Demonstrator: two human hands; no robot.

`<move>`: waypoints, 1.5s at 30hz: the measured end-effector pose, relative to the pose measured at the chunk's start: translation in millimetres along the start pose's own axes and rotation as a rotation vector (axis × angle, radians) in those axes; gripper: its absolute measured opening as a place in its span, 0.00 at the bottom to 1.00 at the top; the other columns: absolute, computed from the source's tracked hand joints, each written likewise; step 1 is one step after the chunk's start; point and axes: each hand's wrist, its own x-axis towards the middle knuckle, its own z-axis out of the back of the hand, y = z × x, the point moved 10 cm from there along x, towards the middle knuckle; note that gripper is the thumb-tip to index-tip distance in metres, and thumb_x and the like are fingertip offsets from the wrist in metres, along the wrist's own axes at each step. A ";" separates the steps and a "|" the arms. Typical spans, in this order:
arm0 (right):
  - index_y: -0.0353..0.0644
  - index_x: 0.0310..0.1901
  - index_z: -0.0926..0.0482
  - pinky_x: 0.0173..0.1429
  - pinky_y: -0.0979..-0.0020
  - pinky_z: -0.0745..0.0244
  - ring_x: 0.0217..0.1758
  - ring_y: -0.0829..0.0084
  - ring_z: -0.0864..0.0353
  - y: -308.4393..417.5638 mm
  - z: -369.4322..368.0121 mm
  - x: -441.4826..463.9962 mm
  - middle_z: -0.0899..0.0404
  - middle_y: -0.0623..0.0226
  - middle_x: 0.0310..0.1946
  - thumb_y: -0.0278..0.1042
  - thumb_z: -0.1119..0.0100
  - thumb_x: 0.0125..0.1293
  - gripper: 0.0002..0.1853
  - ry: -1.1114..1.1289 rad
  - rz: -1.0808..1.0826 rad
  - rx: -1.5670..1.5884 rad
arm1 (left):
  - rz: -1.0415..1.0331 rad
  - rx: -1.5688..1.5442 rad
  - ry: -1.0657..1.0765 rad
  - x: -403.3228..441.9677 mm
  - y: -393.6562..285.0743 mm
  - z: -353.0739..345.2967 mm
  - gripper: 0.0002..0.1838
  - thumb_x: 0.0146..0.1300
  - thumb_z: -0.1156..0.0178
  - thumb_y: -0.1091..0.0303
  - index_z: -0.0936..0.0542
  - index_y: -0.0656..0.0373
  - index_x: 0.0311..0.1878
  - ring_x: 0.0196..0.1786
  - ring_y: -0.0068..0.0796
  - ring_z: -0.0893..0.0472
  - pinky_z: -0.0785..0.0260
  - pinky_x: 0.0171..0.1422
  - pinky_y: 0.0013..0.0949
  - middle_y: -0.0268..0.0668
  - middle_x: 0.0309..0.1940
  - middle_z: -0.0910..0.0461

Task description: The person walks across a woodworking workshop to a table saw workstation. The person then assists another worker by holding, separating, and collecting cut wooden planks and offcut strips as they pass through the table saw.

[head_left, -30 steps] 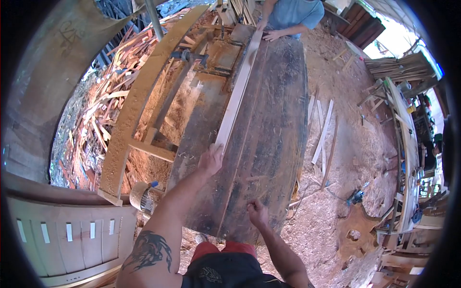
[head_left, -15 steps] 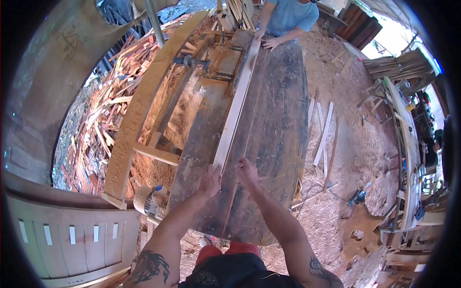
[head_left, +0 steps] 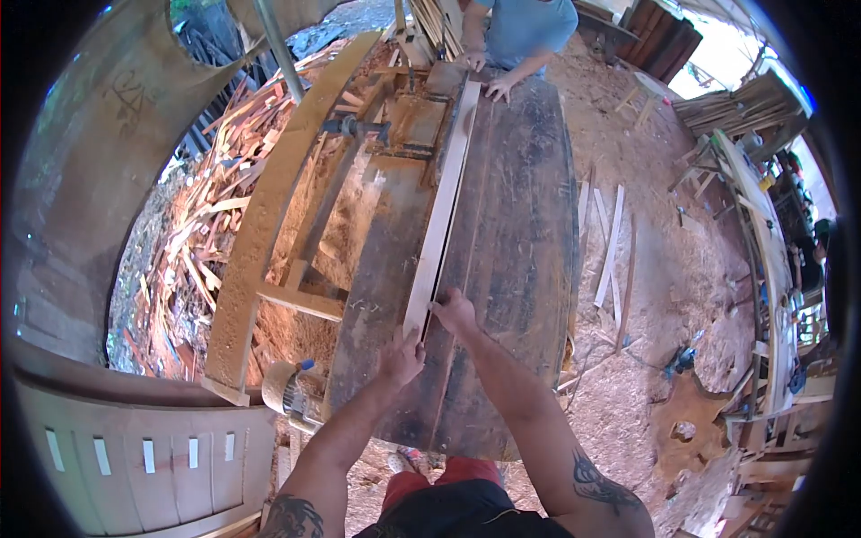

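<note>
A long, pale wooden strip lies lengthwise on a dark, worn wooden table. My left hand is closed at the strip's near end, fingers curled against it. Just beyond, on the right side, my right hand has its fingers curled in, their tips against the strip's right edge. A narrow dark gap runs along that edge. At the far end, a co-worker in a blue shirt has one hand by the strip and the other hand on the tabletop to its right.
Left of the table stands a wooden frame with a long curved beam, and behind it a heap of wood offcuts. A motor-like cylinder sits near the table's left corner. Loose strips lie on the sawdust-covered floor at right.
My right hand has moved left and down to the strip's edge. The strip's near end sits slightly closer to me, with my left hand still at it. The co-worker's right-side hand has shifted.
</note>
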 end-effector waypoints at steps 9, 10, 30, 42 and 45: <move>0.34 0.61 0.34 0.60 0.57 0.26 0.56 0.46 0.22 15.5 -5.6 -12.4 0.24 0.40 0.52 0.40 0.40 0.55 0.33 -0.028 -0.057 -0.043 | 0.048 0.016 0.065 56.6 0.2 -2.3 0.20 0.56 0.36 0.58 0.27 0.56 0.48 0.46 0.52 0.20 0.24 0.47 0.51 0.52 0.49 0.27; 0.34 0.63 0.37 0.59 0.56 0.26 0.55 0.46 0.22 18.0 -6.5 -11.5 0.24 0.40 0.51 0.40 0.41 0.55 0.35 -0.019 -0.072 -0.051 | 0.086 0.035 0.098 65.3 -4.2 3.5 0.24 0.55 0.34 0.57 0.28 0.55 0.52 0.45 0.52 0.19 0.24 0.47 0.51 0.53 0.48 0.27; 0.28 0.73 0.58 0.47 0.51 0.22 0.40 0.46 0.17 29.2 -18.9 -68.4 0.18 0.43 0.39 0.40 0.44 0.56 0.49 0.119 0.087 -0.211 | -0.015 0.196 0.128 20.5 3.6 -18.0 0.44 0.62 0.43 0.49 0.50 0.56 0.76 0.38 0.57 0.18 0.26 0.46 0.53 0.60 0.34 0.20; 0.26 0.72 0.61 0.44 0.49 0.22 0.37 0.45 0.17 31.6 -33.6 -127.6 0.18 0.41 0.35 0.40 0.43 0.55 0.51 0.131 0.087 -0.194 | 0.011 0.184 0.124 -41.5 3.1 -5.5 0.43 0.62 0.43 0.49 0.47 0.55 0.75 0.49 0.62 0.23 0.34 0.61 0.55 0.61 0.38 0.22; 0.26 0.72 0.60 0.43 0.50 0.22 0.37 0.44 0.17 29.1 -40.7 -145.1 0.18 0.40 0.36 0.40 0.44 0.55 0.50 0.116 0.037 -0.166 | -0.025 0.175 0.067 -69.0 8.6 -6.1 0.44 0.60 0.41 0.50 0.47 0.54 0.75 0.54 0.65 0.26 0.39 0.66 0.58 0.64 0.43 0.23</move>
